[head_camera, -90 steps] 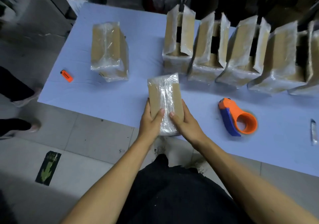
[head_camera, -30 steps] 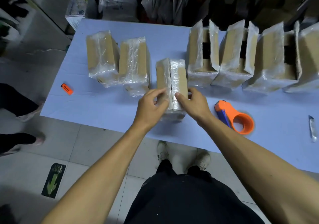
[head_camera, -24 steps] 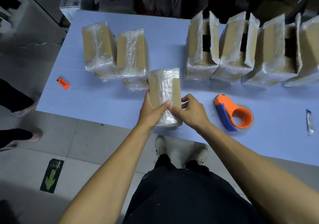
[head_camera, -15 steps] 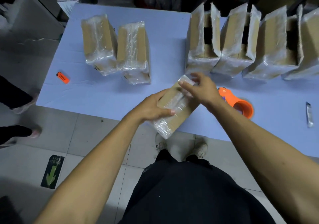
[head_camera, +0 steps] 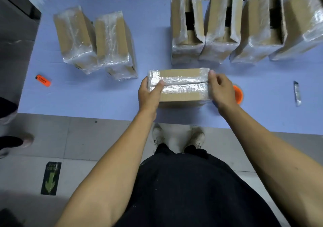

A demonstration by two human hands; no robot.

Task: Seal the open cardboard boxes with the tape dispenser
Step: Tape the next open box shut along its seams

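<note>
In the head view, a closed cardboard box (head_camera: 178, 86) lay sideways near the front edge of the blue table (head_camera: 104, 93), its flaps meeting along a dark seam under glossy tape. The left hand (head_camera: 149, 93) was curled around the box's left end, thumb pressed on the taped seam; the right hand (head_camera: 221, 88) clasped its right end, fingers bent over the edge. Just right of that box, mostly hidden behind the right hand, an orange curve of the tape dispenser (head_camera: 237, 93) rested on the table, held by neither hand. Beyond the box to the left stood two sealed boxes (head_camera: 94, 39), touching each other. Beyond it to the right, a row of four open boxes (head_camera: 244, 25) had their flaps upright. By this showing, two were finished, the held one seemed nearly finished, and four remained.
</note>
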